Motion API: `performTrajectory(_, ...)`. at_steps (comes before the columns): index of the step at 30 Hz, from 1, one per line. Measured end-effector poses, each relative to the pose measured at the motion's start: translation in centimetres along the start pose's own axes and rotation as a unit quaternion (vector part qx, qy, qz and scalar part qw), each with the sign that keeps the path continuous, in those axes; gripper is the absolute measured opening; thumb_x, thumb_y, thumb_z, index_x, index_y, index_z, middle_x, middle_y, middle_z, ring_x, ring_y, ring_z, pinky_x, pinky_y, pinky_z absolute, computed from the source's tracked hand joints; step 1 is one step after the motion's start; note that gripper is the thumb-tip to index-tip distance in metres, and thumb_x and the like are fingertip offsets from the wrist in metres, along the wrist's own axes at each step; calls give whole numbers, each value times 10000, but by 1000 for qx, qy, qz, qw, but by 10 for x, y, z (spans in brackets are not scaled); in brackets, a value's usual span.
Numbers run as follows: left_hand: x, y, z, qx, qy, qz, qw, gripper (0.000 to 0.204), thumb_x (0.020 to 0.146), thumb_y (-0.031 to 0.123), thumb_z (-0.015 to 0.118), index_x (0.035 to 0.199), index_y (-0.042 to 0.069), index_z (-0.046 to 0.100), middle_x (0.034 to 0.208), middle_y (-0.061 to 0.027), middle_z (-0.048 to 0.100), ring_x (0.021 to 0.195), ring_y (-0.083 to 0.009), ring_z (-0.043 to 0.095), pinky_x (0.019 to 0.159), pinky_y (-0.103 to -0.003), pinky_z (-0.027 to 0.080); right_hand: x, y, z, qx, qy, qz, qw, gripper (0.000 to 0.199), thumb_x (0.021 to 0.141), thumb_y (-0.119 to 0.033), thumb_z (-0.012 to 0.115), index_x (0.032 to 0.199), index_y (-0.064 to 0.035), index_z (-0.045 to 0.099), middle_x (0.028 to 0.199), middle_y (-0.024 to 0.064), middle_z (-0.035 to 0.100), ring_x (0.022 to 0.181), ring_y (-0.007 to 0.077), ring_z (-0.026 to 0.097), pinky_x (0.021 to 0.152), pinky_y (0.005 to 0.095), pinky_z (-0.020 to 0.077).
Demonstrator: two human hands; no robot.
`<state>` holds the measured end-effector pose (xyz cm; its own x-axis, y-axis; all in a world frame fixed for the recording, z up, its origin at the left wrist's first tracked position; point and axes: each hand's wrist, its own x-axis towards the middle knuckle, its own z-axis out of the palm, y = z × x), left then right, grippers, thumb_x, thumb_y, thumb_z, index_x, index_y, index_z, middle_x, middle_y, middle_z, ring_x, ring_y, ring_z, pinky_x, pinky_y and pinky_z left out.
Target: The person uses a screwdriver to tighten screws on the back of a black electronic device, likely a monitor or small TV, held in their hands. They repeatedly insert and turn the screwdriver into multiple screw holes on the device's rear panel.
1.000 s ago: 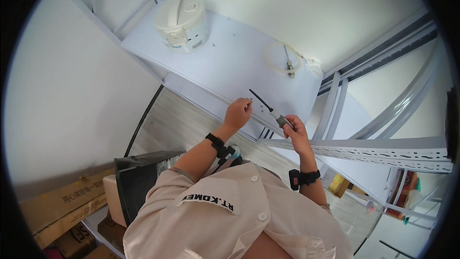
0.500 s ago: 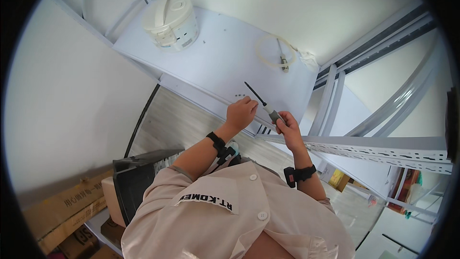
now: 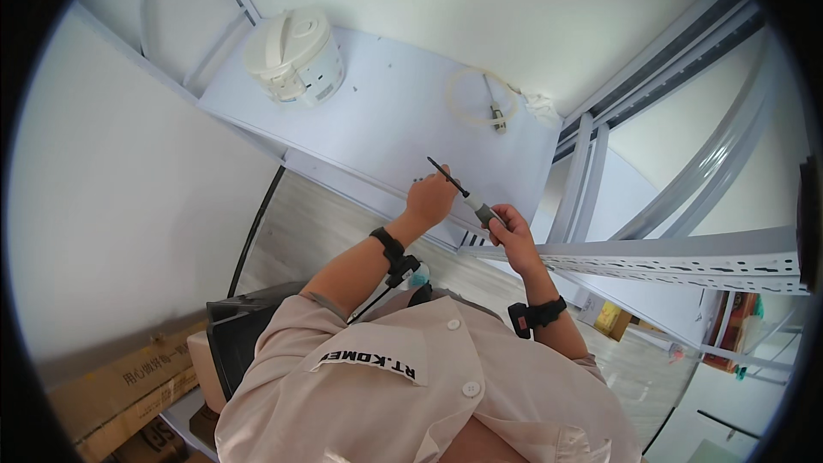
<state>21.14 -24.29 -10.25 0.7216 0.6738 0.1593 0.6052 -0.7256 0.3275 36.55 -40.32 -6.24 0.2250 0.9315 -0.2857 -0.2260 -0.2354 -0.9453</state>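
Note:
My right hand (image 3: 511,231) is closed round the grey handle of a screwdriver (image 3: 481,210), whose dark shaft slants up and left over the white shelf. Right beside that shaft is my left hand (image 3: 431,198), fingers bent and drawn together; anything between them is too small to make out. The shaft passes across its fingertips, and I cannot tell whether they touch. Small dark pieces, perhaps screws (image 3: 418,179), lie on the shelf by the left fingers, partly covered by that hand.
A white rice cooker (image 3: 296,60) stands at the shelf's far left. Toward the back right lie a loop of pale tubing (image 3: 452,103), a small tool (image 3: 498,118) and crumpled white material (image 3: 541,105). Perforated metal rails (image 3: 686,264) flank the right. Cardboard boxes (image 3: 129,386) sit lower left.
The screwdriver's shaft and my left fingers have come together; before, they were apart. My left hand now covers more of the small dark pieces. The view has shifted slightly.

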Motion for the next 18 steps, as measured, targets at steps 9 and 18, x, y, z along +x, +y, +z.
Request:
performTrajectory(9,1,0,2,-56,29,42,997,72,859,169,607,881,125,660,938,-45,546,808,-234,635,605,-406,518,-1,-5,-3,-8,11,1,1000,241,940,-178,593,1132,-40,543,885,29,625,660,63,454,603,222,399)
performTrajectory(18,3,-2,4,-107,79,18,991,112,886,194,613,906,101,673,921,-38,579,748,-259,632,606,-394,520,5,-6,-5,-13,14,-8,1000,239,958,-181,564,1154,-47,534,896,33,622,643,73,443,588,220,366)
